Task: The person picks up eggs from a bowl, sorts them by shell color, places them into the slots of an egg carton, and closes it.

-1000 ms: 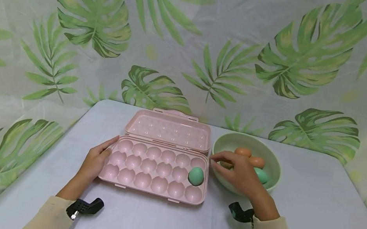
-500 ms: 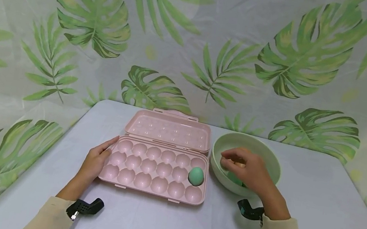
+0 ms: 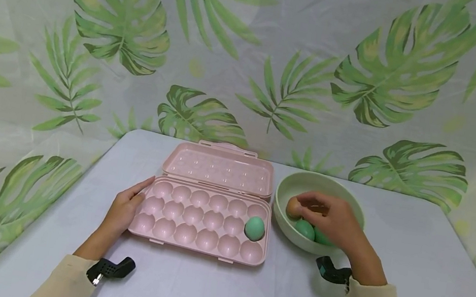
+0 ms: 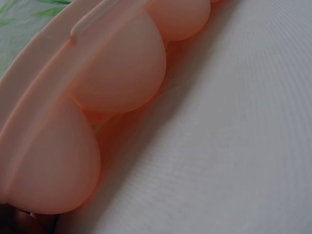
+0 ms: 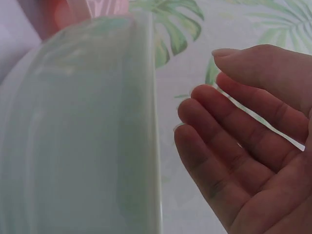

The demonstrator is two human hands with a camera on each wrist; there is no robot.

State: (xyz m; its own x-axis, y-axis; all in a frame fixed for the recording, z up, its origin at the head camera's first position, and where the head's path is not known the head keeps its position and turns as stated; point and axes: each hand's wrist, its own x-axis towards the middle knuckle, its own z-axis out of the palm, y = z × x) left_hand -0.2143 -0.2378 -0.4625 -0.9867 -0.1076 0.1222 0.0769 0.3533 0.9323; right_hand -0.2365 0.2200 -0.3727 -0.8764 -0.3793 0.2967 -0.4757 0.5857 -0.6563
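My left hand grips the left edge of an open pink egg box; only a dark bit of the hand shows in the left wrist view. One green egg sits in the box's rightmost column, middle row. My right hand is over the light green bowl, its fingertips right at an orange egg. In the right wrist view the fingers are loosely bent beside the bowl's rim, thumb apart, with nothing between them. Green eggs lie below the hand, which hides part of the bowl's contents.
The egg box's lid lies folded back behind its base. A white cloth covers the table. Behind it hangs a leaf-patterned sheet. Black wrist cameras are worn on both wrists.
My right hand has moved rightward from the bowl's left rim to over its middle, uncovering the orange egg at the left. The eggs' visible arrangement differs. My left hand and the box stay put.
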